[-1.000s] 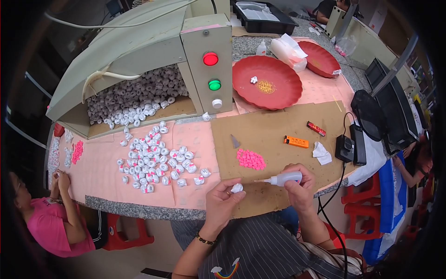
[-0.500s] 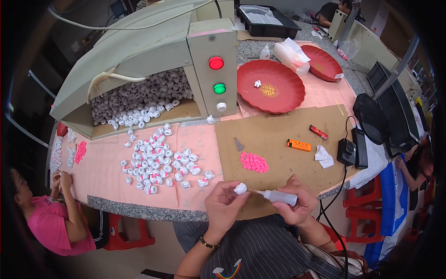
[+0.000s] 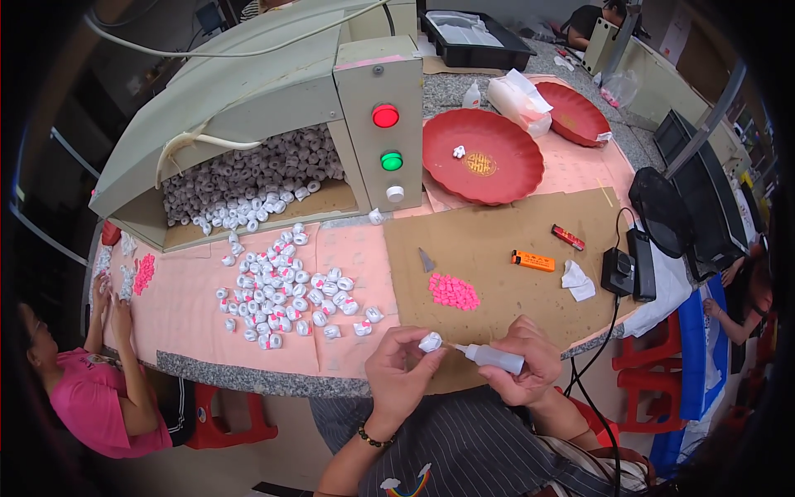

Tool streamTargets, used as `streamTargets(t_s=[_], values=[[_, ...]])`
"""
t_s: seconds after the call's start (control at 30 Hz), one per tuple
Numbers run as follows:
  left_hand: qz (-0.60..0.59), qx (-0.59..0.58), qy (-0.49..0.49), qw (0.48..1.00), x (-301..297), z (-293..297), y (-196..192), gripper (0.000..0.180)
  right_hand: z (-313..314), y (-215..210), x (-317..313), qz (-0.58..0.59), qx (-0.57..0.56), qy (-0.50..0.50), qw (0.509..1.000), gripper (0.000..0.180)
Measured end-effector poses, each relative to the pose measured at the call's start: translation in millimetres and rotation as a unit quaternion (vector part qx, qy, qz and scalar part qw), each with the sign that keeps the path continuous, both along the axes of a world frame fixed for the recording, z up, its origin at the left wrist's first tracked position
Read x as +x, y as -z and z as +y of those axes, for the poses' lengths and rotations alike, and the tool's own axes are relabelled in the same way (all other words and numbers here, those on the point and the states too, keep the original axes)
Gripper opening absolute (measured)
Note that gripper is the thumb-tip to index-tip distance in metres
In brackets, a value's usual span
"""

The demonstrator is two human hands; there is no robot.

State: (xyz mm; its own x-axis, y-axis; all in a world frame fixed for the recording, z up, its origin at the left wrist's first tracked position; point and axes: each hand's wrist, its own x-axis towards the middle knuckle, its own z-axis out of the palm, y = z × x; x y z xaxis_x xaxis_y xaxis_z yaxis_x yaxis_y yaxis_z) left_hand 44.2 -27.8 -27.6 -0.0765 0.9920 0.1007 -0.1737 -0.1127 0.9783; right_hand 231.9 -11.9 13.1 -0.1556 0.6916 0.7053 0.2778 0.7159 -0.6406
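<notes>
Between the thumb and fingers of my left hand [image 3: 397, 369] is a small white figure piece [image 3: 430, 341], pinched above the table's front edge. My right hand [image 3: 528, 364] is closed round a translucent squeeze bottle [image 3: 497, 359] lying nearly level. Its thin nozzle points left and ends close to the white piece; whether the two touch is too small to tell. Beyond my hands, a cluster of small flat pink pieces [image 3: 454, 291] lies on the brown cardboard [image 3: 513, 232]. To the left, many white pieces [image 3: 277, 290], some with pink bits, are spread on pink paper.
A grey machine [image 3: 377, 91] with red and green buttons stands behind, its opening heaped with white pieces. Red scalloped trays [image 3: 517, 170], an orange cutter-like tool [image 3: 532, 260], a red lighter-like item [image 3: 568, 237] and a black cabled device [image 3: 619, 269] lie around. A co-worker [image 3: 99, 398] sits left.
The squeeze bottle and my right hand have shifted very slightly, with the nozzle still by the white piece. The co-worker's hands at the left have reached farther over the table.
</notes>
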Motion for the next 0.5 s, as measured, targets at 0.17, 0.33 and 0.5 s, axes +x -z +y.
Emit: streamTargets(t_s=[0.17, 0.33, 0.5], values=[[-0.017, -0.022, -0.003, 1.000, 1.9, -0.2, -4.4, 0.031, 0.1, -0.3, -0.1, -0.005, 0.003, -0.002, 1.000, 0.027], [-0.021, -0.029, -0.001, 0.999, 2.3, -0.5, -5.1, 0.030, -0.3, 0.9, 0.2, -0.008, 0.005, 0.000, 1.000, 0.027], [-0.022, -0.034, -0.001, 0.999, 1.9, -0.7, -3.4, 0.029, -1.1, 2.2, 1.1, -0.009, 0.004, 0.002, 1.000, 0.027]])
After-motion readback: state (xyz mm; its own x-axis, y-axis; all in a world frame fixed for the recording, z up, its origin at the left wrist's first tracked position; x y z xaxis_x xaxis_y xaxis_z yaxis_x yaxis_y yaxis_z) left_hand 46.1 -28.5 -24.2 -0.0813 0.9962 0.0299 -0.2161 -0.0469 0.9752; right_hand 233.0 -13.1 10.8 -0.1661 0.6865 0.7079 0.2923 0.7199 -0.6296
